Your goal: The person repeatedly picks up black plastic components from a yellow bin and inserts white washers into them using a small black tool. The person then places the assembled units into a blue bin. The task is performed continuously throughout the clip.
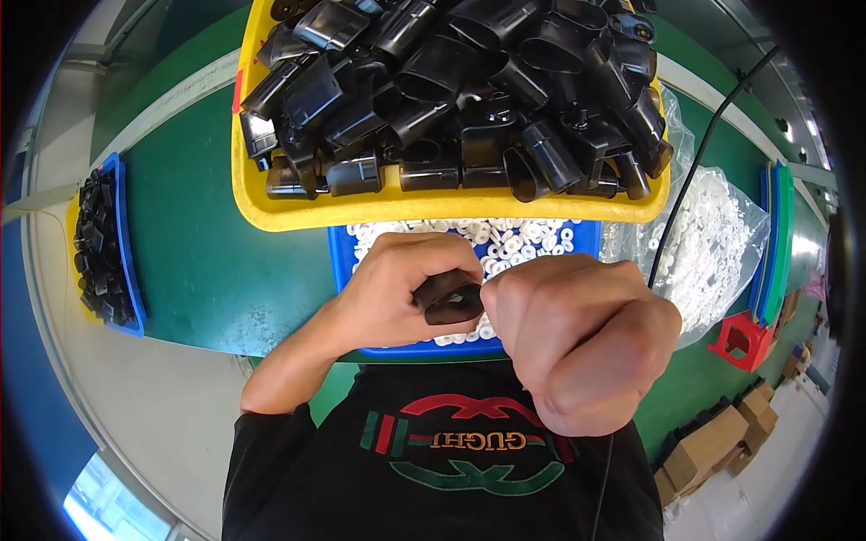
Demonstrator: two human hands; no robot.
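Note:
My left hand point(397, 287) is closed around a black plastic tube-like part point(448, 302), its hollow end facing up. Right beside it, my right hand point(577, 338) makes a fist close to the camera, with its knuckles by the part's edge. Whatever the right fist grips is hidden by the fingers. Beneath both hands lies a blue tray point(343, 257) of small white ring-shaped washers point(512, 243).
A yellow bin point(451, 209) heaped with black plastic parts point(442, 72) stands just beyond my hands. To the right lie a clear bag of white pieces point(713, 243) and a black cable point(699, 153). Another blue bin point(131, 261) of black parts sits far left on the green table point(225, 243).

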